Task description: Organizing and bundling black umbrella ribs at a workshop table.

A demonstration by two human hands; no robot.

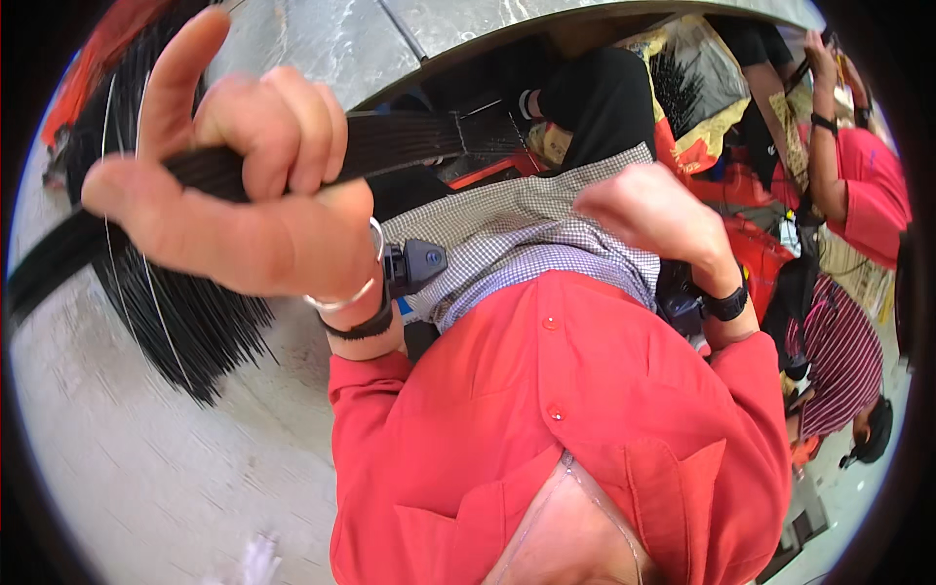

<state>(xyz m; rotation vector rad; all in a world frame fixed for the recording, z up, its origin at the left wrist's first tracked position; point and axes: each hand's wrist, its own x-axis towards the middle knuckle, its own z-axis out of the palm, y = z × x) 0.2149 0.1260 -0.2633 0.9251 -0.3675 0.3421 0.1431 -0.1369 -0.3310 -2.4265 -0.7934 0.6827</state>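
Observation:
My left hand (258, 229) has its lower fingers wrapped round a bundle of thin black strands (409, 138), while the thumb and index finger stick out. From that hand the bundle runs rightward over my lap and leftward out of view. Another thick bunch of black strands (190, 327) hangs below and beside the hand, with a few thin pale strands along it. Over the checked cloth (526, 219) on my lap is my right hand (658, 213), apart from the bundle. It is blurred and its fingers look curled, but whether it holds anything is hidden.
A grey worktop (517, 24) with a curved edge lies ahead. Past my right knee stands a sack (717, 107) with dark strands in it. Red plastic items (746, 253) are to the right. Two other people (868, 200) are at the far right, one in a striped top (838, 356).

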